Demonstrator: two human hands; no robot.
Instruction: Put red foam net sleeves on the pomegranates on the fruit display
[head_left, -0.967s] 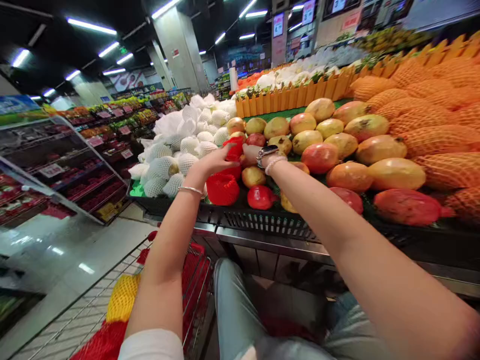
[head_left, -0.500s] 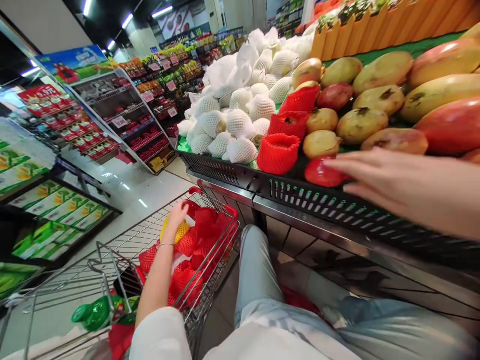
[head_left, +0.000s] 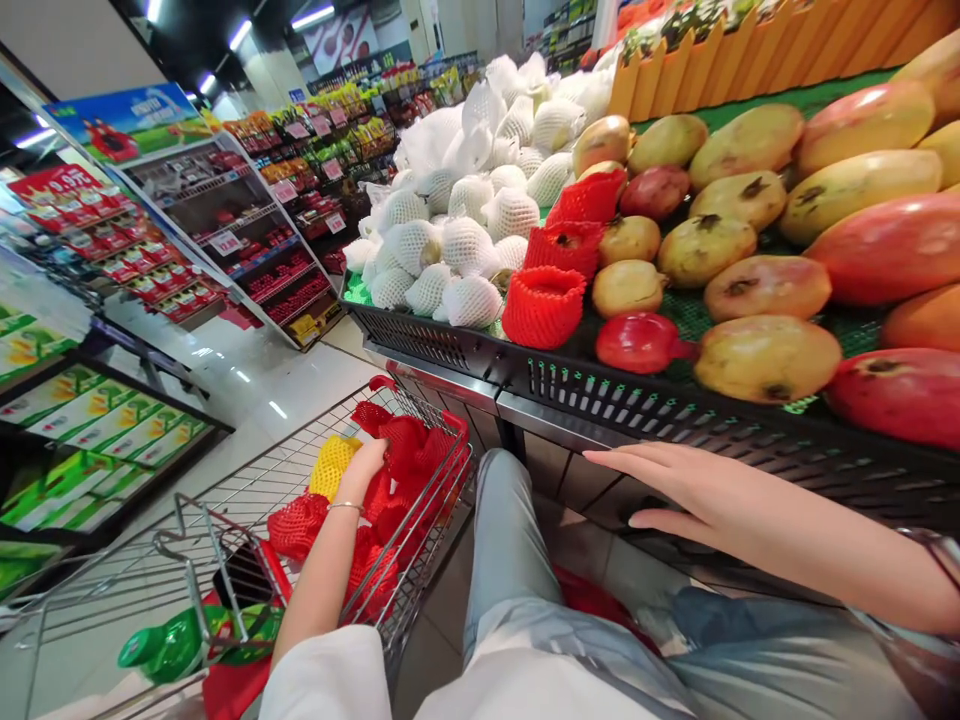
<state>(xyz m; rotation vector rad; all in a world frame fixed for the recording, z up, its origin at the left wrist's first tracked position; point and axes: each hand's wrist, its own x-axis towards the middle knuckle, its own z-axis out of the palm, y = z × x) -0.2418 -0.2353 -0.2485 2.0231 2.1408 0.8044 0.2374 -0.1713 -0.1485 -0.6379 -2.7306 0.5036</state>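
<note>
Metal cart (head_left: 457, 424) holds red nets (head_left: 411, 445), left hand (head_left: 367, 466) among them

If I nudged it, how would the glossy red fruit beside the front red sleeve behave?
The red fruit would probably roll, given its rounded body, though its protruding end might turn it aside. Its shiny skin could feel slippery.

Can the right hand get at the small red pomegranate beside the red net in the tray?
Probably yes: the right hand looks empty, and nothing covers the pomegranate. Only the tray's front wall seems in the way, so the hand would likely need to rise over it.
</note>
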